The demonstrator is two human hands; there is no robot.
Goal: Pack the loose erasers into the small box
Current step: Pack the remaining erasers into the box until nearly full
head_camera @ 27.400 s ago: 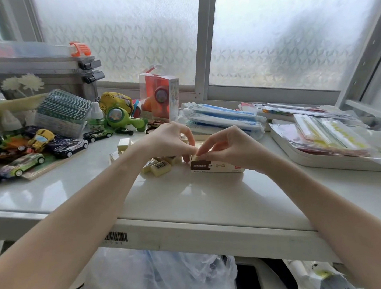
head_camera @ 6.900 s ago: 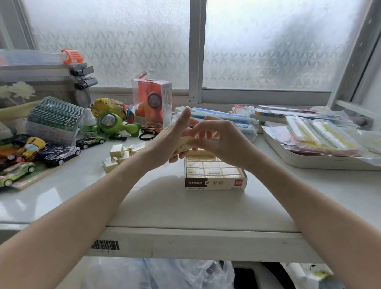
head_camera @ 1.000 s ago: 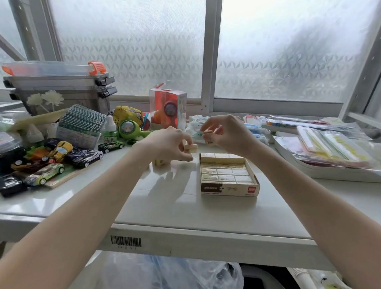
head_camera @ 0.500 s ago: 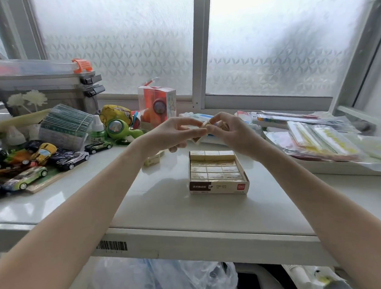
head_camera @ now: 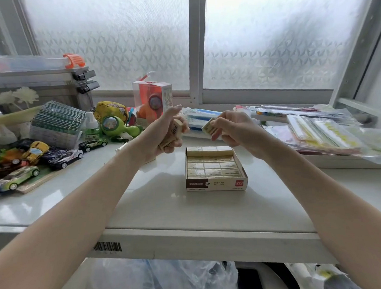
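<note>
The small open box (head_camera: 216, 184) stands mid-table, packed with rows of cream erasers, its back row stacked higher. My left hand (head_camera: 162, 138) is raised behind and left of the box and grips two or three cream erasers (head_camera: 176, 130); one shows a barcode. My right hand (head_camera: 233, 129) hovers above the box's back edge and pinches a single eraser (head_camera: 208, 126) between thumb and fingers. A loose eraser (head_camera: 121, 147) peeks out on the table behind my left forearm.
Toy cars (head_camera: 62, 156) and a stack of green cards (head_camera: 56, 122) crowd the left side. An orange toy package (head_camera: 153, 102) stands at the window. A white tray of plastic packets (head_camera: 326, 135) fills the right. The table's front edge (head_camera: 190, 239) is near me.
My hands, touching half a second ago, have drawn apart; the right now holds one eraser on its own. The left hand has turned palm-up with the rest.
</note>
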